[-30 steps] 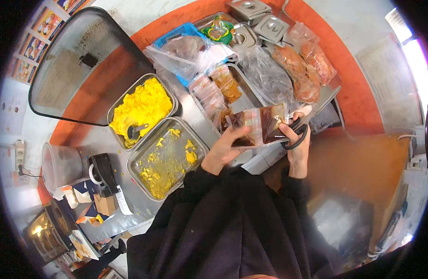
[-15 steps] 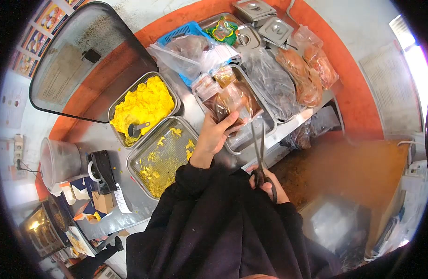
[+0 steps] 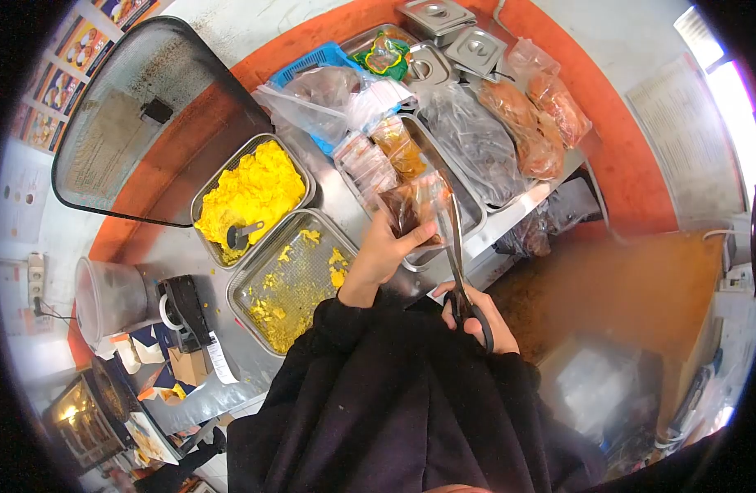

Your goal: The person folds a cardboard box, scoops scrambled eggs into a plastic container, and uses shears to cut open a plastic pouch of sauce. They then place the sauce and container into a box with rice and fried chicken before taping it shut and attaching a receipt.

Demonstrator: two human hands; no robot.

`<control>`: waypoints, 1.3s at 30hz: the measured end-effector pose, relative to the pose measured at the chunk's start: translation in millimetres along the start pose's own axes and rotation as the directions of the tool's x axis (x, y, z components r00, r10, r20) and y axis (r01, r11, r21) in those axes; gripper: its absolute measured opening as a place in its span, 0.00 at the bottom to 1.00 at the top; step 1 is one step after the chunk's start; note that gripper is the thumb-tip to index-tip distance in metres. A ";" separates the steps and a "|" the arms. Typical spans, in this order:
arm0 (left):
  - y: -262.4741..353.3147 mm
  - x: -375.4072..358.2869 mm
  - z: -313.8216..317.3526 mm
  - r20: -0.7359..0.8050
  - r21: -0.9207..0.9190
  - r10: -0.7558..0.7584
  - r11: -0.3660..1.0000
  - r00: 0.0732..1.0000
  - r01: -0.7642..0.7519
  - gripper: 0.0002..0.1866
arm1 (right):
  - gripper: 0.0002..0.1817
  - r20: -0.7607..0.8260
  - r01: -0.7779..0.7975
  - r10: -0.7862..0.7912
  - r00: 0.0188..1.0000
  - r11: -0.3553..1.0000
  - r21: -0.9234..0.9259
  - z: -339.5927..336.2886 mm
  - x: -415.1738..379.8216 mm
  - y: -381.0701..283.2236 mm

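My left hand (image 3: 383, 256) pinches a clear plastic sachet of dark reddish-brown sauce (image 3: 404, 207) between thumb and fingers. My right hand (image 3: 486, 319) is closed around the handles of a pair of scissors (image 3: 457, 267). Their long blades point away from me and lie close together, right at the sachet's right edge. Just beyond the sachet, more packets rest over a metal tray (image 3: 474, 215): a stack of pale reddish sachets (image 3: 366, 170) and a bag of orange-brown sauce (image 3: 401, 150).
To the left stand a tray heaped with yellow food (image 3: 259, 185), with a scoop (image 3: 245, 233) in it, and a mesh-bottomed tray (image 3: 255, 278) with yellow scraps. Bagged food (image 3: 517, 123), lidded steel pans (image 3: 438, 16) and a blue basket (image 3: 316, 62) line the back.
The sachet in my left hand has turned upright, nearer the scissors. The scissor blades have come closer together and now meet its edge.
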State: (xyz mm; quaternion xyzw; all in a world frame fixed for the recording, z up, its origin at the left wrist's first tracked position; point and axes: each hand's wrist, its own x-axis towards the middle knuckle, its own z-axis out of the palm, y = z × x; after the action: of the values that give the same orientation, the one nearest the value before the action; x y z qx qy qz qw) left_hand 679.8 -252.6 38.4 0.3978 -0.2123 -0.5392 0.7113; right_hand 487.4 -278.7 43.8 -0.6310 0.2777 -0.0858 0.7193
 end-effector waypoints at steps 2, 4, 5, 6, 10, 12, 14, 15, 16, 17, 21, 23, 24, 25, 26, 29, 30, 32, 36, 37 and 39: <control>-1.2 -2.0 1.0 0.028 0.018 -0.035 0.999 0.999 0.034 0.26 | 0.51 -0.006 0.013 -0.013 1.000 1.000 -0.013 0.1 0.6 -0.8; -4.1 -2.4 3.4 0.027 0.037 -0.006 0.999 1.000 0.005 0.27 | 0.51 -0.011 0.020 -0.020 1.000 1.000 -0.013 0.2 1.0 -2.2; -3.5 -2.7 3.1 0.030 0.038 -0.007 0.999 1.000 0.006 0.27 | 0.51 -0.013 0.026 -0.026 1.000 1.000 -0.015 0.3 1.0 -2.8; -2.1 -3.1 2.1 0.035 0.090 -0.023 0.996 0.999 0.020 0.28 | 0.51 -0.015 0.027 -0.027 1.000 1.000 -0.014 1.0 0.9 -3.2; 10.6 -6.3 7.3 0.034 0.109 -0.082 0.991 0.996 0.078 0.32 | 0.48 -0.026 0.015 -0.015 1.000 1.000 0.007 0.5 -1.5 -5.2; 13.4 -6.6 5.1 0.058 0.135 -0.125 0.984 0.990 0.117 0.34 | 0.47 -0.021 -0.010 0.010 1.000 1.000 0.002 0.1 -1.6 -5.0; 13.1 -6.5 3.3 0.081 0.164 -0.170 0.974 0.982 0.155 0.36 | 0.45 -0.048 0.031 -0.029 0.998 0.999 0.035 1.0 0.3 -3.2; 10.6 -6.5 1.5 0.075 0.200 -0.200 0.963 0.977 0.181 0.37 | 0.45 -0.050 0.031 -0.029 0.998 0.999 0.036 -0.2 -0.2 -2.8; 8.2 -6.3 -0.4 0.067 0.236 -0.229 0.949 0.971 0.207 0.38 | 0.44 -0.054 0.005 -0.005 0.999 1.000 -0.002 -2.5 -1.1 -2.3; 6.3 -5.7 -2.3 0.066 0.238 -0.230 0.949 0.971 0.208 0.38 | 0.44 -0.058 -0.021 0.019 0.998 0.999 -0.040 -3.7 -1.5 -1.9; 7.6 -4.7 -6.6 0.127 0.352 -0.318 0.900 0.939 0.258 0.36 | 0.42 -0.053 -0.010 0.006 0.999 0.998 -0.070 -2.5 0.8 -1.8; 8.9 -5.6 -4.3 0.167 0.396 -0.400 0.864 0.901 0.310 0.35 | 0.42 -0.075 0.066 -0.068 0.995 0.998 -0.024 -1.4 3.0 -4.1; 7.3 -7.2 -1.3 0.177 0.374 -0.388 0.876 0.904 0.303 0.32 | 0.42 -0.077 0.068 -0.069 0.995 0.997 -0.020 -1.7 3.0 -1.5; 6.4 -7.8 0.4 0.186 0.351 -0.375 0.889 0.908 0.295 0.30 | 0.42 -0.079 0.042 -0.045 0.996 0.998 -0.038 -2.5 3.6 2.5; 6.7 -7.0 -2.3 0.186 0.352 -0.377 0.888 0.907 0.297 0.30 | 0.42 -0.080 0.015 -0.020 0.997 0.998 -0.057 -3.0 3.8 4.5; -8.7 -3.9 -20.0 0.228 0.345 -0.486 0.850 0.844 0.397 0.31 | 0.44 -0.072 0.029 -0.030 0.997 0.999 -0.020 -4.0 5.9 -3.8; -28.3 -3.4 -27.9 0.208 0.210 -0.381 0.917 0.901 0.340 0.31 | 0.44 -0.071 0.030 -0.032 0.997 0.999 -0.019 -6.1 5.6 -6.8; -42.1 0.9 -23.4 0.172 0.078 -0.273 0.962 0.946 0.263 0.32 | 0.46 0.022 0.093 -0.095 0.995 0.992 0.088 -10.9 4.8 -12.0; -62.9 12.3 -1.6 0.336 -0.444 -0.036 0.875 0.941 0.192 0.31 | 0.49 0.101 0.062 -0.077 0.992 0.988 0.144 -8.0 10.2 -8.1; -71.7 14.3 -2.8 0.319 -0.498 0.005 0.852 0.948 0.163 0.30 | 0.49 0.101 0.062 -0.077 0.992 0.988 0.144 -8.2 10.2 -9.3; -75.3 14.3 -5.2 0.223 -0.567 -0.009 0.812 0.975 0.137 0.27 | 0.50 0.107 0.077 -0.094 0.990 0.985 0.157 -9.2 10.1 -13.2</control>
State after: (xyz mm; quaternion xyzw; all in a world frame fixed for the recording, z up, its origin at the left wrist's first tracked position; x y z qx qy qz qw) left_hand 643.3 -271.9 -26.4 0.1114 -0.0967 -0.6441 0.7506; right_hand 494.0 -293.9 53.0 -0.5893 0.2014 -0.1013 0.7758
